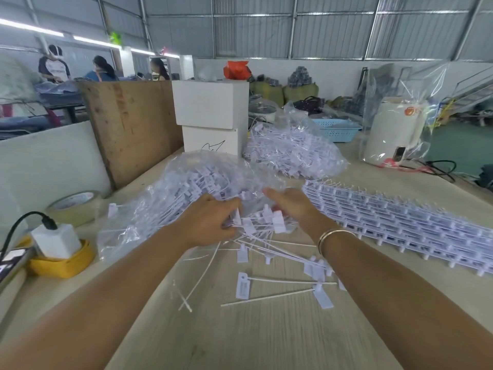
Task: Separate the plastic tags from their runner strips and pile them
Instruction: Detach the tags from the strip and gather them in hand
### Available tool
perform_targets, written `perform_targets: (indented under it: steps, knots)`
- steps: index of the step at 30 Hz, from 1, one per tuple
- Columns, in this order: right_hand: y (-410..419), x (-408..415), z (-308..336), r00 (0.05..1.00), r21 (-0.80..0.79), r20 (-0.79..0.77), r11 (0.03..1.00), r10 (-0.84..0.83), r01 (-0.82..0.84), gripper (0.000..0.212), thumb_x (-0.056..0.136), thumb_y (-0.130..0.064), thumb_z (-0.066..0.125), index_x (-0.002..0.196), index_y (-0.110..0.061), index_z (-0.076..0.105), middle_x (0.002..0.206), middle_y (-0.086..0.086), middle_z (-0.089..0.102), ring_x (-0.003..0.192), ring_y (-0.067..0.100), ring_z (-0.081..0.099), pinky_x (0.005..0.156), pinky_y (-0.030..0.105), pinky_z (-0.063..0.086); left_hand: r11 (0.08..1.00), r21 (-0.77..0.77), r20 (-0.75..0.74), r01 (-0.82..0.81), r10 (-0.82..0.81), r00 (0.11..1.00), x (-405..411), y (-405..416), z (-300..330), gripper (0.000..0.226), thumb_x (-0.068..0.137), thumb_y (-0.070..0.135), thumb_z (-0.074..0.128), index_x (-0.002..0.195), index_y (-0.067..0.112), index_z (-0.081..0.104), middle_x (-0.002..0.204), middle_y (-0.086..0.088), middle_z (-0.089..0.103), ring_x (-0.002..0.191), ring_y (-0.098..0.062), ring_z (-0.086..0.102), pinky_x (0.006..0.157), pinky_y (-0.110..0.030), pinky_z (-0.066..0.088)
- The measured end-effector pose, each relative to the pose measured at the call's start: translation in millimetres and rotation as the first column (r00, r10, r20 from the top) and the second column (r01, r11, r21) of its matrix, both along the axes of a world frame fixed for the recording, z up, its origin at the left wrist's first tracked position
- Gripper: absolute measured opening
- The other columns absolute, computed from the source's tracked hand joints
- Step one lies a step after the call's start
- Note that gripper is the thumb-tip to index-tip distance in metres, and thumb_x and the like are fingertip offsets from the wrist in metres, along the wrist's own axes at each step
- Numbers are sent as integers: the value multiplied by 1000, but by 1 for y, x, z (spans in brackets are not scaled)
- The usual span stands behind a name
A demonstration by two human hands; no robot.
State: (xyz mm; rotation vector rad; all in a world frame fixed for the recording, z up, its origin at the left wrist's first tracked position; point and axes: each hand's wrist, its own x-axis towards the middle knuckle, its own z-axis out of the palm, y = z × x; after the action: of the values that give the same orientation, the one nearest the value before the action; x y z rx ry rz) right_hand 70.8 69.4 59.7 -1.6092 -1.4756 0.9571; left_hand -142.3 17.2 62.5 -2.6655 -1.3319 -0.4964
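Left hand (210,222) is gripping loose tags (266,225) w/ curled fingers at the centre pile; right hand (290,204) is lying open beside. Runner strips (400,222) at right are awaiting separation; approx. midway.

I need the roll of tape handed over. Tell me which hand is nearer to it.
Left. The left hand lies on the pile of tags, to the right of the roll of tape at the table's left side. The right hand is farther right, beyond the left.

Table (266,337), pale wood-grain; carries loose tags (280,263); bagged tags (173,198); runner strips (400,222); tape roll (74,206); white boxes (210,116).
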Motion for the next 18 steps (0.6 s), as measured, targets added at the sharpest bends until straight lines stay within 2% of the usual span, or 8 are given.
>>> perform_targets:
  steps: [2, 5, 7, 9, 11, 13, 15, 18]
  knots:
    - [6, -3, 2, 997, -1, 32, 998, -64, 64, 19, 81, -21, 68, 75, -3, 65, 64, 8, 64, 61, 23, 58, 64, 34, 50, 994, -91, 154, 56, -41, 987, -5, -3, 1, 27, 83, 37, 67, 102, 24, 52, 72, 8, 57, 67, -16, 54, 68, -8, 37]
    - [7, 8, -4, 994, -68, 56, 993, -91, 95, 22, 90, -7, 54, 106, 5, 62, 79, 7, 57, 71, 21, 55, 71, 32, 51, 991, -131, 339, -11, 55, 939, -16, -2, 5, 22, 87, 32, 64, 100, 29, 46, 76, -2, 61, 66, -14, 58, 59, -25, 46]
    - [2, 15, -8, 984, -95, -142, 991, -110, 97, 35, 88, 2, 53, 123, 3, 52, 79, 7, 55, 71, 21, 55, 71, 32, 52, 985, -15, 208, -174, 173, 963, -20, 3, 8, 23, 90, 33, 58, 107, 25, 44, 66, 6, 54, 62, -13, 56, 54, -23, 38]
    - [-6, 16, -9, 885, -111, -441, 987, -152, 114, 48, 88, 12, 44, 131, -10, 45, 67, 8, 59, 57, 18, 57, 54, 28, 47, 949, 51, 64, -312, 308, 949, -19, 10, 10, 27, 92, 29, 51, 116, 20, 43, 70, 6, 56, 74, -23, 59, 68, -31, 44]
    - [-9, 12, -11, 786, -139, -585, 980, -199, 145, 46, 92, 10, 32, 116, -26, 45, 45, 2, 55, 37, 10, 49, 40, 20, 35, 881, 93, -56, -465, 471, 880, -11, 15, 8, 34, 91, 24, 51, 122, 19, 40, 93, -2, 64, 92, -27, 59, 85, -39, 47]
    - [-11, 6, -12, 813, -120, -548, 980, -196, 156, 32, 94, 3, 28, 95, -21, 48, 37, -1, 46, 30, 9, 40, 38, 17, 31, 828, 227, -315, -513, 560, 766, 0, 18, -2, 46, 90, 29, 54, 130, 20, 34, 116, -5, 59, 111, -27, 51, 98, -40, 37]
    - [-13, 2, -13, 914, -50, -373, 987, -163, 155, 20, 95, -6, 32, 101, -15, 49, 51, 3, 49, 40, 12, 43, 43, 21, 36, 841, 227, -465, -491, 536, 704, 9, 18, -16, 55, 90, 36, 55, 135, 17, 30, 133, -6, 47, 125, -27, 38, 103, -43, 27]
    - [-14, -2, -12, 990, 188, -103, 975, -98, 116, 48, 87, -15, 52, 131, -19, 33, 99, 5, 54, 77, 16, 54, 67, 33, 49, 879, -34, -335, -475, 438, 834, 7, 22, -20, 63, 87, 55, 51, 135, 20, 32, 140, -2, 37, 132, -25, 27, 106, -42, 22]
